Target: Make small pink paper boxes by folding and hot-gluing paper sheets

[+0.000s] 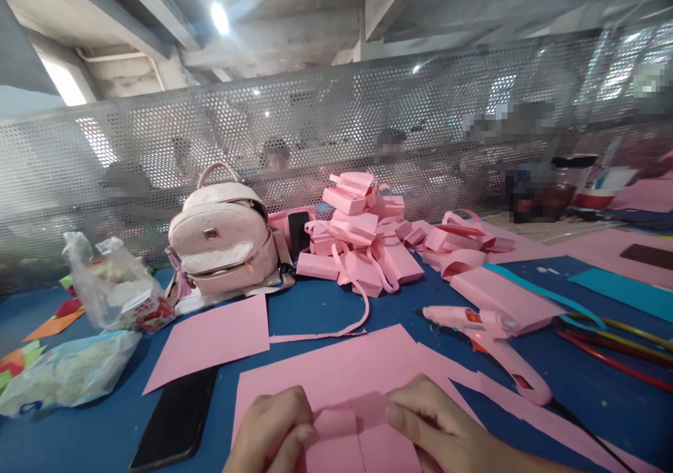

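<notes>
A folded piece of pink paper (336,441) is gripped on both sides at the bottom middle. My left hand (278,427) pinches its left edge, fingers curled. On the opposite edge, my right hand (436,420) is closed with the thumb pressing on the paper. A larger flat pink sheet (362,357) lies beneath and beyond both hands. To the right rests a pink glue gun (484,329) on its side, nozzle pointing left, its cord running toward the lower right. The lowest part of the folded paper is cut off by the frame.
On the blue table (389,308) are a pile of folded pink paper bags (362,231), a pale backpack (221,231), a black phone (176,417), a pink sheet (215,340), a plastic packet (71,371) and coloured strips (620,340). Behind stands a perforated metal partition (315,122).
</notes>
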`<state>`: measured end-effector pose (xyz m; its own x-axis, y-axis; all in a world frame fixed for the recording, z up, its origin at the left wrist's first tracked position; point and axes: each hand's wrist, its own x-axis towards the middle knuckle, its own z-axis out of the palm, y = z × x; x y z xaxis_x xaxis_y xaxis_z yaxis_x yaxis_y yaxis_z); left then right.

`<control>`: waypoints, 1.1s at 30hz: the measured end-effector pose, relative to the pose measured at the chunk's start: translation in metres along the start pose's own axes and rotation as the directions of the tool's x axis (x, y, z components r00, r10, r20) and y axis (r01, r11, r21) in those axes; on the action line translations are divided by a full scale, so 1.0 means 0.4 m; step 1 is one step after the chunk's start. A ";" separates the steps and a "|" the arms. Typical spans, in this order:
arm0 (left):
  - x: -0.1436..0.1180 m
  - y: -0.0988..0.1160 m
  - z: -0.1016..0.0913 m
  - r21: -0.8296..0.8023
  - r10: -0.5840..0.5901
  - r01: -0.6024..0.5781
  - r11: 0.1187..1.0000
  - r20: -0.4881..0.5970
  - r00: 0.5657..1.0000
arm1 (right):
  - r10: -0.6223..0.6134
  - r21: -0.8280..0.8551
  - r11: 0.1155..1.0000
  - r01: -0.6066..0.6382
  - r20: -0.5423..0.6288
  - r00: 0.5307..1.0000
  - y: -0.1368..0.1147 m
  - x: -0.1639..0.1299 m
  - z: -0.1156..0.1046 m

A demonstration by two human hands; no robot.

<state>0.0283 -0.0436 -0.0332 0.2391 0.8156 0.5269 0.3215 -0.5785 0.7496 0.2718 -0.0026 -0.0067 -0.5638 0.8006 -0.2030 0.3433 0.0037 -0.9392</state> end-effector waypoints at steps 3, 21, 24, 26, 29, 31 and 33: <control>0.006 0.011 -0.004 -0.124 -0.118 0.115 0.986 -0.021 0.993 | 0.008 0.028 1.000 -0.008 0.002 1.000 0.006 0.003 0.000; 0.022 0.015 -0.022 -0.190 -0.199 0.199 0.961 0.021 0.980 | 0.027 0.028 0.999 -0.026 -0.007 1.000 0.017 0.010 0.004; 0.021 0.004 -0.022 -0.191 -0.154 0.161 0.968 0.051 0.987 | 0.028 0.011 1.000 -0.028 0.002 1.000 0.011 0.009 0.004; 0.020 -0.006 -0.022 -0.162 -0.135 0.147 0.976 0.081 0.988 | 0.032 0.001 1.000 -0.032 0.010 0.999 0.006 0.006 0.004; 0.020 -0.019 -0.024 -0.076 -0.083 0.095 0.993 0.148 0.986 | 0.030 -0.004 1.000 -0.030 0.014 0.999 0.001 0.002 0.002; 0.022 -0.022 -0.027 -0.040 -0.045 0.053 0.998 0.182 0.982 | 0.024 -0.011 1.000 -0.024 0.017 1.000 -0.001 0.002 0.002; 0.022 -0.020 -0.028 -0.035 -0.048 0.055 0.998 0.189 0.981 | 0.015 -0.017 1.000 -0.014 0.017 1.000 0.000 0.003 0.002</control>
<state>0.0177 -0.0318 -0.0300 0.3921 0.8258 0.4054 0.3016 -0.5317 0.7914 0.2707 -0.0021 -0.0072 -0.5714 0.7903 -0.2213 0.3637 0.0021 -0.9315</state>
